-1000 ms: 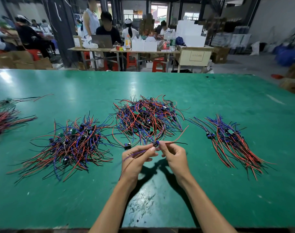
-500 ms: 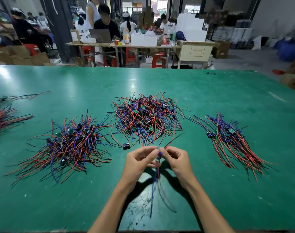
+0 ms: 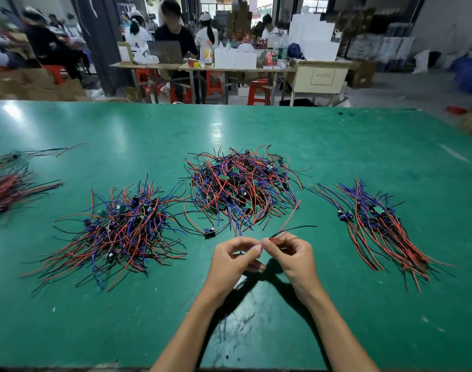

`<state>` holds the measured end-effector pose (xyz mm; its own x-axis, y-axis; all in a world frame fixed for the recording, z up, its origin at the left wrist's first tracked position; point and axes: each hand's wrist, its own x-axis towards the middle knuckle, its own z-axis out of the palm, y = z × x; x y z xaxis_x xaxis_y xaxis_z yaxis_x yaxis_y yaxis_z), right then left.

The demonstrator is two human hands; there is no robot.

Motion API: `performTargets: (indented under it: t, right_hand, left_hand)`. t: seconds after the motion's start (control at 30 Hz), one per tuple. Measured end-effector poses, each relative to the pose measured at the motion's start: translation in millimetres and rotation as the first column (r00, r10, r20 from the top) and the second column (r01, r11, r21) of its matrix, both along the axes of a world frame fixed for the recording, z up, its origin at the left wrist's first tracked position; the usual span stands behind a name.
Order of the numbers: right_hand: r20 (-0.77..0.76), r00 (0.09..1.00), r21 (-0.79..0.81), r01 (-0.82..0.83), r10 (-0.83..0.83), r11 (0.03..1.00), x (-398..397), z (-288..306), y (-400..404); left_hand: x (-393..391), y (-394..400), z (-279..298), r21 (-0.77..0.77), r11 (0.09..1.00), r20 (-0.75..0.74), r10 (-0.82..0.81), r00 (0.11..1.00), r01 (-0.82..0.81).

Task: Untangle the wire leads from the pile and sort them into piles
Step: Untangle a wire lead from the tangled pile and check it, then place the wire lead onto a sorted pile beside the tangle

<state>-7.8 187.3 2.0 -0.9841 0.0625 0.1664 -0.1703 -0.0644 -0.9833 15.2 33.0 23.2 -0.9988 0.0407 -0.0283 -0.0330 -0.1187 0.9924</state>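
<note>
A: Hands are meeting close in, just above the green table point(image 3: 337, 304). What is each one doing?

B: Left hand point(image 3: 233, 260) is curling its fingers and pinching one end of a wire lead point(image 3: 284, 230) at the thumb and forefinger. Right hand point(image 3: 288, 255) is pinching the same lead just beside it, so the fingertips are nearly touching. Red and black strands are running up and away past the right hand's knuckles.

A: Is the lead hanging free of the heap?

B: I am judging it mostly free; its red tip is reaching toward the near edge of the tangled pile point(image 3: 243, 189), which is lying just beyond both hands. Whether it is snagging there, I cannot tell.

A: So how should this step be done well?

B: By keeping both pinches light, drawing the strands straight toward the body, and stopping if the heap starts lifting. A small loose component point(image 3: 209, 233) is sitting just beyond the left hand, easy to drag along.

A: And where is it going?

B: Probably to the combed sorted pile point(image 3: 377, 224) well out to the right hand's side. A looser left pile point(image 3: 119, 226) is sitting off the left hand's side, and a far-left bundle point(image 3: 9, 189) is lying at the table's edge.
</note>
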Motion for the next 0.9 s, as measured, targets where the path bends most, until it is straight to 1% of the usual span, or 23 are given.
performTargets:
  t: [0.3,0.53,0.73,0.9]
  right_hand:
    - [0.007,1.0,0.024,0.014,-0.014,1.0,0.5,-1.0,0.4]
    - [0.026,0.998,-0.016,-0.052,0.052,0.999,-0.5,1.6,0.0]
    - [-0.007,0.997,-0.028,-0.077,0.077,0.997,-1.3,3.2,-0.8]
    - [-0.004,1.0,0.008,-0.029,0.029,1.0,-0.9,4.6,-1.2]
  left_hand:
    - [-1.2,-0.2,-3.6,-0.029,0.999,-0.019,0.027,0.999,-0.028]
    - [-2.4,-1.6,-4.9,-0.012,0.997,-0.054,0.075,0.996,-0.076]
    - [-2.6,0.5,-7.3,-0.054,0.998,-0.037,0.043,0.998,-0.045]
    - [-3.4,-1.4,-3.8,-0.077,0.997,-0.053,0.014,0.998,-0.018]
